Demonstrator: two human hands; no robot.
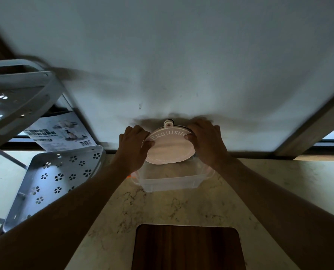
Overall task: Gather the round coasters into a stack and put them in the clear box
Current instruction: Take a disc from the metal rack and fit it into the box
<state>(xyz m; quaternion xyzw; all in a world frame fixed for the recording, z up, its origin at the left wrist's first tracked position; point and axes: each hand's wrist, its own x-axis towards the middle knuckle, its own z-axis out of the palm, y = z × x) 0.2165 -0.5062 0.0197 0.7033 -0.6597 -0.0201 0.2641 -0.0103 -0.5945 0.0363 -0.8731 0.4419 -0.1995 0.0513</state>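
A stack of round pale pink coasters (170, 148), the top one lettered "Exquisite" with a small hanging tab, is held tilted over the back of the clear box (170, 181). My left hand (135, 145) grips the stack's left edge and my right hand (207, 141) grips its right edge. The clear plastic box stands open on the marble counter against the white wall. The stack's lower edge dips just past the box's far rim. How many coasters are in the stack cannot be told.
A white metal rack (51, 180) with flower-shaped cutouts stands at the left, with a printed packaging sheet (61, 133) behind it. A dark wooden board (187, 248) lies on the counter (269, 191) at the near edge. The white wall (181, 55) rises right behind the box.
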